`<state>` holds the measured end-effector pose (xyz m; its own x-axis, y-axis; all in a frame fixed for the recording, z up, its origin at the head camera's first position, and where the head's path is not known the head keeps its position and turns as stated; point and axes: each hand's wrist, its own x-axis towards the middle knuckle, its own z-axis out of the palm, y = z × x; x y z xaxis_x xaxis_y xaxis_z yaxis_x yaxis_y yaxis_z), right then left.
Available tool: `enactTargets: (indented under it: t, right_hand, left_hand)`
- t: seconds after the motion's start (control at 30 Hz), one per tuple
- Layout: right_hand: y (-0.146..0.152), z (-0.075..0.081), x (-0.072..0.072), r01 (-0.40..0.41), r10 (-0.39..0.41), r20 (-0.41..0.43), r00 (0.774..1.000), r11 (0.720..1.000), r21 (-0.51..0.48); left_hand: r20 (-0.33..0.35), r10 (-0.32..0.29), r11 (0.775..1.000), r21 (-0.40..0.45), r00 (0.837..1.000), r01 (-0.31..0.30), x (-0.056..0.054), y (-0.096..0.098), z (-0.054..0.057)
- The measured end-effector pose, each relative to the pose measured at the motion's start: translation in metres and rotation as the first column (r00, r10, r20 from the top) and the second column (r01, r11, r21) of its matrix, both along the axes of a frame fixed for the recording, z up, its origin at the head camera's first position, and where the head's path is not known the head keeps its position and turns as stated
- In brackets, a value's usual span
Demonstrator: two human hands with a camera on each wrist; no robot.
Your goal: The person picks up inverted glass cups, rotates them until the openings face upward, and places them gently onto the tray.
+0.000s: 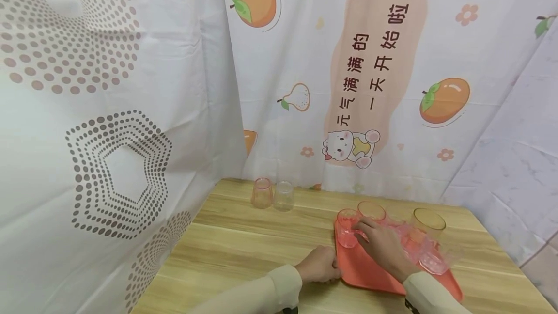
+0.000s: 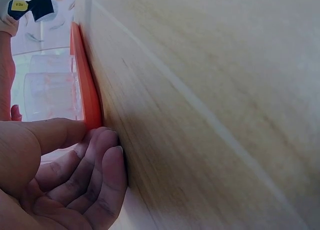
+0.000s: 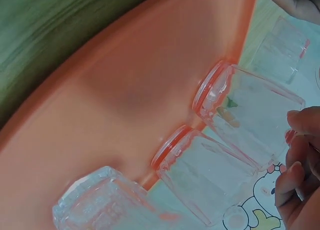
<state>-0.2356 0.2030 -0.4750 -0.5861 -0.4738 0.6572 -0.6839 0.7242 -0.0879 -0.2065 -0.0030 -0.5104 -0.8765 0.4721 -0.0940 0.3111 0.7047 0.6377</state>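
My left hand [image 1: 320, 264] pinches the near left edge of the red tray [image 1: 370, 275]. In the left wrist view the thumb lies on top of the rim and curled fingers sit beneath it. My right hand [image 1: 385, 246] reaches over the tray, fingers bent at the rim of a pinkish clear cup [image 1: 346, 236]. This cup [image 3: 250, 120] stands upright at the tray's left end, and in the right wrist view thumb and fingertips come together at its rim. Another clear cup [image 3: 205, 175] stands beside it, and a faceted one [image 3: 100, 200] is nearer the wrist.
Several more clear cups, one with a yellowish rim [image 1: 429, 219], crowd the tray's right side. A pink-tinted cup [image 1: 261, 195] and a colourless cup [image 1: 284, 197] stand at the back left of the wooden table [image 1: 244, 241]. Printed curtains [image 1: 296, 125] hang behind and to the left.
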Motion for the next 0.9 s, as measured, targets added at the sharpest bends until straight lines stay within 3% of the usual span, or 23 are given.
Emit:
enactTargets:
  t: [0.33, 0.57, 0.9]
  right_hand:
    - [0.003, 0.002, 0.013, -0.018, 0.017, -0.045, 0.999, 1.000, -0.026]
    - [0.003, 0.001, 0.028, 0.038, -0.037, 0.025, 0.999, 0.999, -0.013]
    - [0.001, -0.014, 0.045, -0.071, 0.067, 0.085, 0.994, 0.997, 0.041]
  left_hand:
    - [0.012, -0.001, 1.000, 0.000, 1.000, 0.001, 0.001, 0.001, 0.000]
    - [-0.003, -0.011, 1.000, -0.001, 1.000, 0.011, 0.000, 0.000, -0.001]
    - [0.028, 0.030, 1.000, 0.000, 0.999, -0.030, 0.002, 0.001, 0.000]
